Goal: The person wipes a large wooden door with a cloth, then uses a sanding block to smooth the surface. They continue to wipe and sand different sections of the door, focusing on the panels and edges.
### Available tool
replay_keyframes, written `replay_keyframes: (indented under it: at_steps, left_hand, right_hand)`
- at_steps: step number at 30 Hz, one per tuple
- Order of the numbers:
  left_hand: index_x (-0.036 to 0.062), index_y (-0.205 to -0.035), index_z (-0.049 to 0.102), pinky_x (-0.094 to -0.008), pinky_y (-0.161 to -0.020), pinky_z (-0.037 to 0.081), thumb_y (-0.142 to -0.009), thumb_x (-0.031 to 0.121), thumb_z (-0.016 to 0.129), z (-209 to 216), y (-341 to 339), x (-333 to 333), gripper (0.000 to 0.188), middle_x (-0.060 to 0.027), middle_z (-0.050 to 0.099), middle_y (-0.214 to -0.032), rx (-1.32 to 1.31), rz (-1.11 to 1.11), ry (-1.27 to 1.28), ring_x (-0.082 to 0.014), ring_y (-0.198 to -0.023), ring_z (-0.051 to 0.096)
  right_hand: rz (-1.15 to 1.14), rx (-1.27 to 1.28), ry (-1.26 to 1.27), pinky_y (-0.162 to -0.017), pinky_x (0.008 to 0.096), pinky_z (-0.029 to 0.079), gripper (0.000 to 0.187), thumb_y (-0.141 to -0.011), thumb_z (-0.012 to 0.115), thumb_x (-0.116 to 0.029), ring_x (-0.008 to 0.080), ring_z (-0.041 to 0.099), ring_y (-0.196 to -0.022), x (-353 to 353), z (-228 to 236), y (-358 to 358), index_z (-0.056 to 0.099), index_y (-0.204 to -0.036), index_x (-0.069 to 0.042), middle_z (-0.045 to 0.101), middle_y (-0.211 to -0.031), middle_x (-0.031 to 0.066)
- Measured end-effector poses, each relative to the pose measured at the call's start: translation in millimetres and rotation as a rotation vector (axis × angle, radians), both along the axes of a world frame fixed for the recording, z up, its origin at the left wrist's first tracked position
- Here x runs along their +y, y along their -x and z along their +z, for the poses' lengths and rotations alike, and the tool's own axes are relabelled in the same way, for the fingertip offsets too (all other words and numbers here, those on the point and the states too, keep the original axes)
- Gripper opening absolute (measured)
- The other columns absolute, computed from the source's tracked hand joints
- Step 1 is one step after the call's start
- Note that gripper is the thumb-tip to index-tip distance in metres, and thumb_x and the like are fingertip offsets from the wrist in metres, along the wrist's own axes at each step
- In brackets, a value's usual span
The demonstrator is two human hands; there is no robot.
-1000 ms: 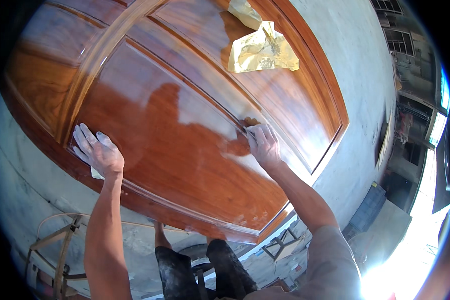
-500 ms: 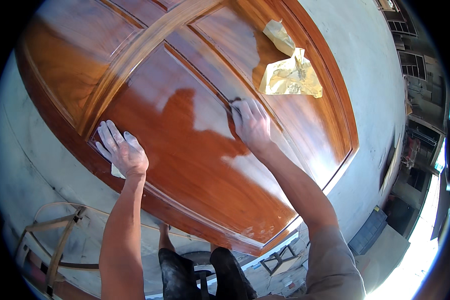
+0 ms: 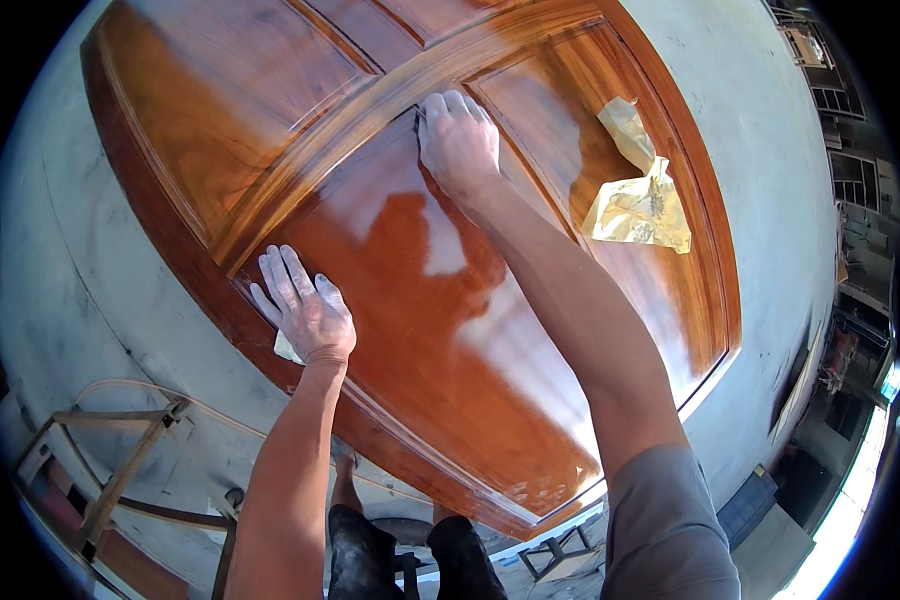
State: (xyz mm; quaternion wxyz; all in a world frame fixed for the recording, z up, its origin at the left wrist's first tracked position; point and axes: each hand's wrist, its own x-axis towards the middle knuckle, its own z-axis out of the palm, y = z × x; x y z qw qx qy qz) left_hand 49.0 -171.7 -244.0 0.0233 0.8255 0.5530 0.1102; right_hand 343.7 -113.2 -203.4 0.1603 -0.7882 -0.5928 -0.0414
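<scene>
Before me lies a glossy reddish-brown wooden panelled door [image 3: 440, 400], with raised mouldings and grooves around its panels. My left hand [image 3: 315, 318], white with dust, rests on the near left part of the middle panel, its fingers stretched and spread. A pale scrap [image 3: 286, 347] pokes out beside the heel of that hand; what is under the palm is hidden. My right hand [image 3: 460, 145] is closed, fingertips pressed down at the far end of the groove along the panel's right side. A thin dark edge shows at its fingertips, but I cannot make out what it holds.
Crumpled yellowish sandpaper [image 3: 642, 210] lies on the door's right panel. A wooden frame stand [image 3: 120, 480] is on the floor at lower left, with a thin hose [image 3: 195, 400] beside it. Shelves and clutter [image 3: 855, 180] line the far right.
My right hand has slid away from me along the groove to the panel's far corner. My left hand keeps its place on the door. The whole view has shifted.
</scene>
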Motion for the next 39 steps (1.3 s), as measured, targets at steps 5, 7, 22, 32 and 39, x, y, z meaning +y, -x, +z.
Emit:
replay_keyframes:
  at_steps: [5, 7, 22, 32, 39]
  left_hand:
    - [0.0031, -0.163, 0.034, -0.0618, -0.128, 0.022, -0.107, 0.021, 0.049, -1, 5, 4, 0.061, -0.0142, 0.03, -0.171, 0.046, 0.028, 0.017, -0.0338, -0.16, 0.028]
    - [0.0032, -0.163, 0.034, -0.0616, -0.129, 0.022, -0.105, 0.02, 0.056, -2, 4, 5, 0.065, -0.0143, 0.03, -0.171, 0.041, 0.022, 0.006, -0.0333, -0.16, 0.026]
    - [0.0069, -0.164, 0.036, -0.0606, -0.129, 0.021, -0.111, 0.027, 0.045, -15, 7, 9, 0.057, -0.0142, 0.035, -0.17, 0.006, -0.006, -0.077, -0.0324, -0.159, 0.029]
    - [0.0085, -0.166, 0.032, -0.058, -0.13, 0.02, -0.113, 0.031, 0.039, -23, 13, 8, 0.059, -0.0126, 0.03, -0.172, 0.068, 0.03, -0.035, -0.03, -0.161, 0.026]
    - [0.0086, -0.165, 0.035, -0.0591, -0.13, 0.022, -0.112, 0.026, 0.045, -18, 8, 9, 0.056, -0.0138, 0.034, -0.169, 0.065, 0.003, -0.073, -0.0322, -0.159, 0.03]
  right_hand:
    - [0.007, 0.056, -0.054, -0.086, 0.0464, 0.057, 0.01, -0.093, 0.065, -0.011, 0.0348, 0.069, -0.1, 10, -6, 3, 0.066, -0.101, -0.005, 0.068, -0.1, 0.0152]
    - [-0.032, 0.06, -0.063, -0.082, 0.0488, 0.058, 0.009, -0.096, 0.065, -0.014, 0.037, 0.07, -0.097, -3, -4, 8, 0.068, -0.099, -0.006, 0.069, -0.099, 0.0161]
    - [-0.348, 0.306, 0.101, -0.081, 0.0454, 0.057, 0.012, -0.094, 0.071, -0.001, 0.0354, 0.068, -0.092, -417, 45, -14, 0.066, -0.104, -0.004, 0.066, -0.098, 0.0133]
    - [-0.324, 0.272, 0.188, -0.084, 0.0473, 0.057, 0.016, -0.093, 0.067, 0.001, 0.038, 0.066, -0.098, -423, 50, -63, 0.066, -0.108, -0.005, 0.066, -0.101, 0.015]
    - [-0.229, 0.203, 0.017, -0.081, 0.0485, 0.058, 0.014, -0.093, 0.065, -0.001, 0.0375, 0.067, -0.097, -265, 22, -61, 0.067, -0.106, -0.006, 0.067, -0.103, 0.0145]
